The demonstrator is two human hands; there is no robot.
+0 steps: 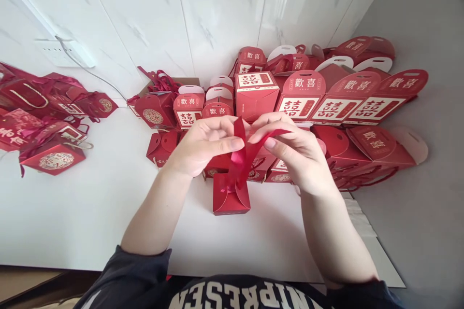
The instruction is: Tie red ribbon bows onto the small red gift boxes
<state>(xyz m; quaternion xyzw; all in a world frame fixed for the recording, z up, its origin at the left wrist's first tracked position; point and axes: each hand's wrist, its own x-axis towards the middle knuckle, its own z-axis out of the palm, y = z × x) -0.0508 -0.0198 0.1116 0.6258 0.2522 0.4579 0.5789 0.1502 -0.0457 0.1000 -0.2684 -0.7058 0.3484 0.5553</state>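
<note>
A small red gift box (pixel 232 205) with curved top flaps stands on the white table in front of me. From its top rises a shiny red ribbon (pixel 238 161), held up in both hands. My left hand (pixel 208 142) is closed, its thumb and fingers pinching one strand above the box. On the other side, my right hand (pixel 293 147) pinches the other strand between thumb and fingers, with the ribbon's pointed end sticking out past them. Parts of the fingertips are hidden behind the ribbon.
Many red and white gift boxes (pixel 302 94) with handle tops crowd the table behind my hands, against the tiled wall (pixel 221 14). More red boxes and bags (pixel 54 157) with ribbons sit at the left. A cable (pixel 90 72) runs from a wall socket (pixel 65 53). A grey wall (pixel 431 154) bounds the right.
</note>
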